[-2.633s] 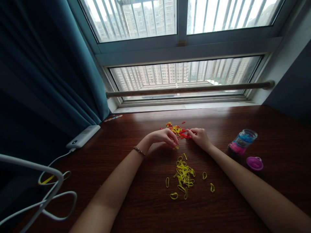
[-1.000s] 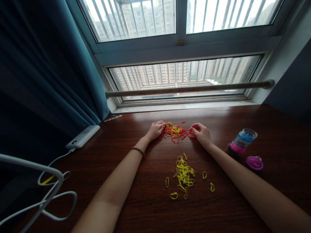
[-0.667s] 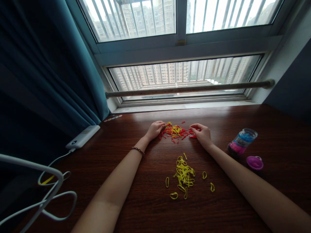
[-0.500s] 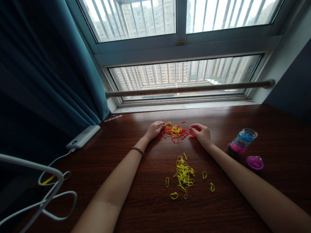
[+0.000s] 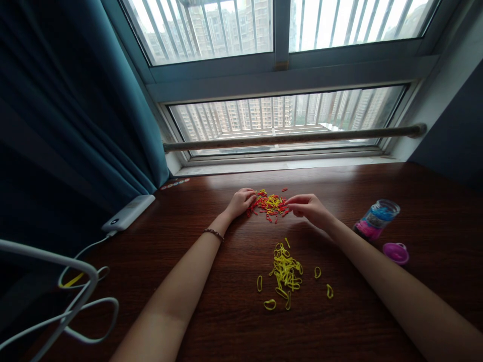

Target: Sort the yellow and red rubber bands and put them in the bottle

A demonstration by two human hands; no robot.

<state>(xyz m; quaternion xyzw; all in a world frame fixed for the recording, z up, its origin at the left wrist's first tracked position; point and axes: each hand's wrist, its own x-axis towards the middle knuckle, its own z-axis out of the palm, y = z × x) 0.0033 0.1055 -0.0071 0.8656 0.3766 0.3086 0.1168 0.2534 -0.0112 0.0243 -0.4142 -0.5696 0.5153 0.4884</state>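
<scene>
A mixed pile of small red and yellow rubber bands (image 5: 272, 204) lies on the dark wooden table between my hands. My left hand (image 5: 241, 202) rests on the table at the pile's left edge, its fingers loosely curved and apart from any grip I can see. At the right edge, my right hand (image 5: 307, 207) has thumb and index tips close together on the red bands; whatever lies between those tips is too small to make out. Nearer to me is a separate heap of yellow rubber bands (image 5: 286, 269), with several loose ones around it.
On the right, a clear jar (image 5: 377, 219) with blue and pink contents leans beside its purple lid (image 5: 396, 253). A white power bank (image 5: 129, 213) with a cable sits left by the blue curtain (image 5: 124, 110). The barred window (image 5: 281, 75) rises behind the table.
My right hand has moved left, up to the mixed pile, and the red bands that lay out to the right no longer show there. My left hand has barely moved.
</scene>
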